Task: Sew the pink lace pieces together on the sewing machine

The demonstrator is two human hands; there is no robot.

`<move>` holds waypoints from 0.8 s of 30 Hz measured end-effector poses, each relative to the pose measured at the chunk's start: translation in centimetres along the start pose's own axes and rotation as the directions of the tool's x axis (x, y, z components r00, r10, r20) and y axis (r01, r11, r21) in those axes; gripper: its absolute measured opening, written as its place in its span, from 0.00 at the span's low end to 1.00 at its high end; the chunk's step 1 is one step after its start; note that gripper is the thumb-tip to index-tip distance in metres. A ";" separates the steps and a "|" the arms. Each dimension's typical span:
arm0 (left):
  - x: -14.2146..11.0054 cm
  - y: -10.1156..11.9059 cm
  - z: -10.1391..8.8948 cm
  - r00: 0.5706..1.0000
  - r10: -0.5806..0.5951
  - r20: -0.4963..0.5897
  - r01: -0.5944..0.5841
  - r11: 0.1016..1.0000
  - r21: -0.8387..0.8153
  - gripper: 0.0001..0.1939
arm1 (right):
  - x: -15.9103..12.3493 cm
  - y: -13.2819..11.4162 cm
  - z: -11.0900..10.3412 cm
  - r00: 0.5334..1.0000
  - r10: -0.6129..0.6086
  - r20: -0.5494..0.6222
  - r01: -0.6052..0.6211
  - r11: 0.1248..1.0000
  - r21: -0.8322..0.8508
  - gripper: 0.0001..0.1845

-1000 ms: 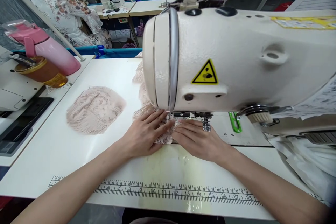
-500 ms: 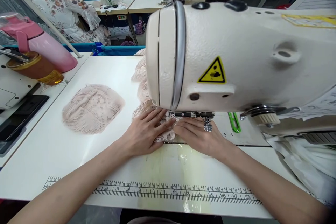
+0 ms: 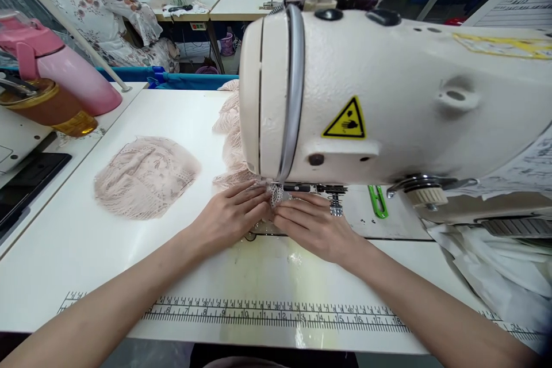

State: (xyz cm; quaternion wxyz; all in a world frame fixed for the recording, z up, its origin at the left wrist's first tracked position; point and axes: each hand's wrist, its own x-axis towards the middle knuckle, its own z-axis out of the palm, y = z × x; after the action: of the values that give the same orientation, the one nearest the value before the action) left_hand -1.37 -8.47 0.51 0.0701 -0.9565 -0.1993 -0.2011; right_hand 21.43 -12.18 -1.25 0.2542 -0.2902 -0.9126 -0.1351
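A cream sewing machine [image 3: 388,98] fills the upper right, its presser foot [image 3: 334,204] just right of my fingers. A strip of pale pink lace [image 3: 235,138] runs from behind the machine head down to the needle area. My left hand [image 3: 230,218] lies on the near end of that lace, fingers pressed together and pinching it. My right hand [image 3: 313,224] meets it from the right, fingertips gripping the bunched lace edge [image 3: 276,194] below the machine head. The needle itself is hidden behind the head.
A separate pink lace piece [image 3: 144,177] lies flat to the left on the white table [image 3: 129,253]. A pink bottle [image 3: 64,72] and an amber jar [image 3: 47,106] stand at far left. A printed ruler [image 3: 267,316] runs along the front edge. A green clip [image 3: 377,201] lies right of the foot.
The lace under my hands has gone from lying flat to bunched up between my fingertips. Both hands have drawn closer together and slightly left. The view has shifted a little.
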 end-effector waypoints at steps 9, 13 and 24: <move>0.0 -0.1 0.2 0.999 -0.048 0.022 0.048 0.999 0.004 0.11 | 0.1 0.0 0.7 0.997 0.061 0.044 -0.062 0.998 0.033 0.15; 0.2 0.1 0.1 0.994 -0.085 0.070 0.084 0.996 0.006 0.11 | 0.2 0.0 0.5 0.991 0.107 0.075 -0.109 0.994 0.025 0.16; -0.2 0.4 0.7 0.995 -0.094 0.032 0.091 0.992 0.091 0.16 | 0.3 0.7 0.0 0.986 0.127 0.111 -0.132 0.990 0.040 0.15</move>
State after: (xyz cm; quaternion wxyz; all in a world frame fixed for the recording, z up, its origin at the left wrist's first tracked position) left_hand -1.13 -8.74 -0.22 0.0998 -0.9456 -0.2535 -0.1778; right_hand 21.66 -11.55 -1.00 0.2193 -0.3498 -0.9072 -0.0810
